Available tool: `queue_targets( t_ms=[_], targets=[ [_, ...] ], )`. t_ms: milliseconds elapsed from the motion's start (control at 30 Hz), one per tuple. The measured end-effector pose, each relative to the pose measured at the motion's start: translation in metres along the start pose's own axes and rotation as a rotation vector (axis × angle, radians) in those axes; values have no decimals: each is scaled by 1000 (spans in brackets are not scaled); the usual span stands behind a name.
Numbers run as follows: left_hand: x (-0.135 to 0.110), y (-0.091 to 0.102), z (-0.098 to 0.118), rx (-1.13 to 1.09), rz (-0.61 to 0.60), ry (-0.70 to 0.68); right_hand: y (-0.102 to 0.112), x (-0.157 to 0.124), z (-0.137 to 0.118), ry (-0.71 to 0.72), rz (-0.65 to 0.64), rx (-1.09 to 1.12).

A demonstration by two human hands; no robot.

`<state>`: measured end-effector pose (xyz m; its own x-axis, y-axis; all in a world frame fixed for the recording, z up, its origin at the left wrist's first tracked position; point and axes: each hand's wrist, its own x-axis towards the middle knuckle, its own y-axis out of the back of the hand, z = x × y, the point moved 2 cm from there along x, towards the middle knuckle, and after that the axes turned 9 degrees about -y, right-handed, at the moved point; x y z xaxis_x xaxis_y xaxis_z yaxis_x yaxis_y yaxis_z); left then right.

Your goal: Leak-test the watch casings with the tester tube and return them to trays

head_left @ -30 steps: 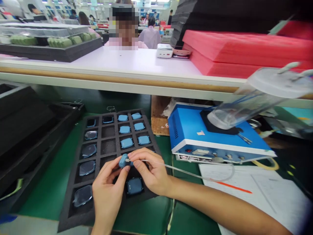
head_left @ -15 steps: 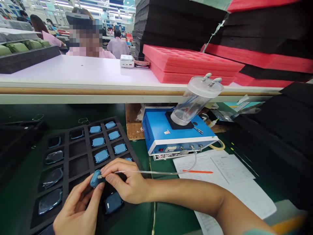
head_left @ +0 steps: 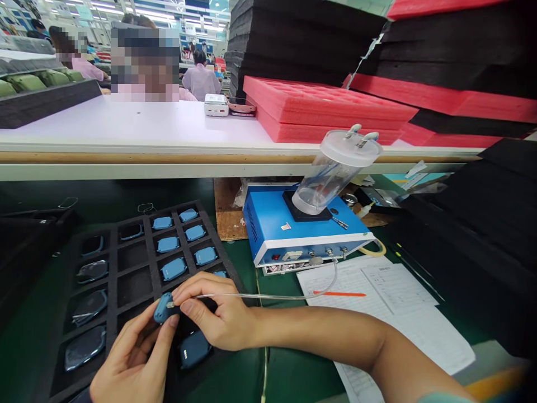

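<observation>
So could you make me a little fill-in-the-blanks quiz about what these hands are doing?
The device in the left hand is coloured ____.
The thin clear tube is pinched by the person's ____ hand.
The compartments of the foam tray under the hands are cut into foam coloured ____.
The lid of the clear plastic canister carries ____ white fittings.

Missing words: blue; right; black; two.

L hand [head_left: 130, 361] & R hand [head_left: 222, 316] both bare, no gloves, R forearm [head_left: 319, 336] bare too, long-sleeve top w/ teal sleeve edge [head_left: 444, 398] at bottom of view, dark cuff [head_left: 79, 396] at L wrist.
</observation>
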<state>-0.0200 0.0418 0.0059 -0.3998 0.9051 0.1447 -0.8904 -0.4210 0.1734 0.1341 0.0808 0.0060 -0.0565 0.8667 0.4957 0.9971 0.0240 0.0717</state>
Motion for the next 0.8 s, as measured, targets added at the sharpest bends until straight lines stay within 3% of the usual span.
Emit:
queue_targets(
  t_ms=[800],
  targets=[
    [-1, -1, 2, 5, -1, 18, 1, 0, -1, -4, 7, 1]
  ],
)
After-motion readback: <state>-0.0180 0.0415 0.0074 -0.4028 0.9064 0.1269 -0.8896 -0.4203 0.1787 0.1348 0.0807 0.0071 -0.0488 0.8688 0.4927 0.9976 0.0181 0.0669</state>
